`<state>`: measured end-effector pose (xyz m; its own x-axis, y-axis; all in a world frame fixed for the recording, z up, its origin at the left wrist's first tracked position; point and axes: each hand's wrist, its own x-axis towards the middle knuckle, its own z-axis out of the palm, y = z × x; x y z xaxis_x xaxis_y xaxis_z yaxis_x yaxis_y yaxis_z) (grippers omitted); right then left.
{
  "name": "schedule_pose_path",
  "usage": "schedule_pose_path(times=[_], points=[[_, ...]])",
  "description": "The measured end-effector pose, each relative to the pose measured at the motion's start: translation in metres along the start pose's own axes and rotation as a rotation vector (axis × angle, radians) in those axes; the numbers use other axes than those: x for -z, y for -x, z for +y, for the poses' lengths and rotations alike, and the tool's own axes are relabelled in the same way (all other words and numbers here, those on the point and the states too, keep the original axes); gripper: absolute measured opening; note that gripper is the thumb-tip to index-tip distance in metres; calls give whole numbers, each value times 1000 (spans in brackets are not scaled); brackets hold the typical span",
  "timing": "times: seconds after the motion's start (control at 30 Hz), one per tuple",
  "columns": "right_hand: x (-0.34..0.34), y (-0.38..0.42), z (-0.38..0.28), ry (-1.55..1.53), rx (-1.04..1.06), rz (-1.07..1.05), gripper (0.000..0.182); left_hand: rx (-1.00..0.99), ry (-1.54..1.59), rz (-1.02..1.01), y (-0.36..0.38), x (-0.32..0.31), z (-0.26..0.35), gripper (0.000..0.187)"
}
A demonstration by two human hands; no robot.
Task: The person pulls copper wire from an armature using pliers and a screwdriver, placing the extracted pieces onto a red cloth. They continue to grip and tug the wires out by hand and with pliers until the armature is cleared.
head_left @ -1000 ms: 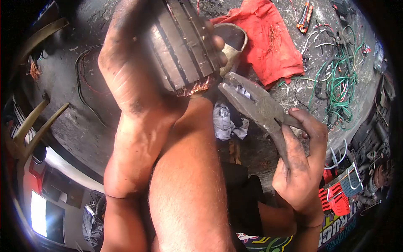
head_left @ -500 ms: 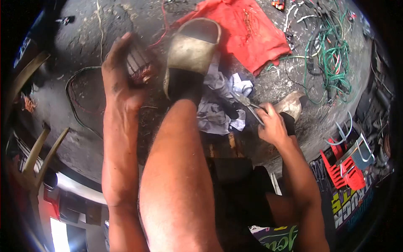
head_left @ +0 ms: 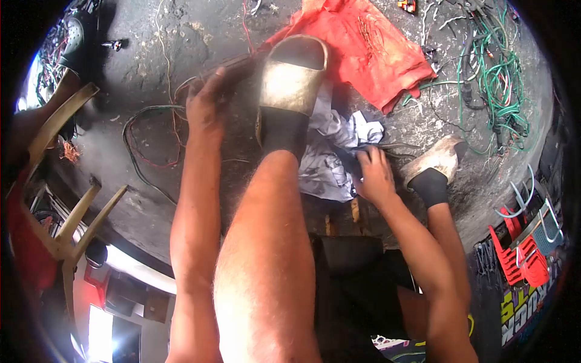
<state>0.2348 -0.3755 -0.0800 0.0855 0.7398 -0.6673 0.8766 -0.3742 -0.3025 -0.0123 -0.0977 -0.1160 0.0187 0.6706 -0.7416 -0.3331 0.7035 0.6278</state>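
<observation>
The left hand is lying nearest a dark, elongated, blurred object, whose long axis is running from the fingers toward the gold-and-black slide sandal; blur is obscuring its grip, state indeterminate. Crumpled white-grey cloth is lying immediately left of the right hand, whose fingers are bending toward it, contact and grip unconfirmed. Just beyond those fingers, a thin dark shape is extending rightward, too indistinct to identify.

On the floor, the cable loop is lying at the left, the wire tangle is lying at the right, the spread cloth is lying between them, and nearer than this cloth the crumpled rag is resting between the left sandal and the right sandal
</observation>
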Motion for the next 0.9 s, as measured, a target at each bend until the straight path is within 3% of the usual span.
schedule_pose_path(times=[0.07,0.13,0.17,0.23,0.37,0.43,0.5,0.63,0.77,0.83,0.9], points=[[-4,-9,-13,-12,-14,-19,50,-26,-109,36,3,-3,-2,42],[6,-17,-26,82,-98,-247,51,-89,-254,21,10,-3,-1,50],[3,-17,-26,84,-98,-246,51,-90,-252,21,11,-2,4,50],[-2,-18,-27,95,-131,-257,55,-201,-849,-29,11,2,16,55],[18,-21,-30,10,-174,-294,52,-249,-1119,-46,4,21,17,61],[29,-19,-22,-9,-76,-244,46,-634,-1592,-167,3,29,16,65],[45,-17,-10,-29,-27,-194,40,-684,-1601,-170,6,32,12,66],[119,-10,-10,-186,-137,-297,32,-777,-1575,-213,6,32,8,70],[179,-10,-33,-276,-84,-133,32,-840,-1641,-336,2,17,7,72],[188,-21,-49,-197,201,66,34,-830,-1634,-367,-2,11,4,71],[197,-37,-74,-174,230,39,35,-831,-1627,-391,-5,13,1,70]])
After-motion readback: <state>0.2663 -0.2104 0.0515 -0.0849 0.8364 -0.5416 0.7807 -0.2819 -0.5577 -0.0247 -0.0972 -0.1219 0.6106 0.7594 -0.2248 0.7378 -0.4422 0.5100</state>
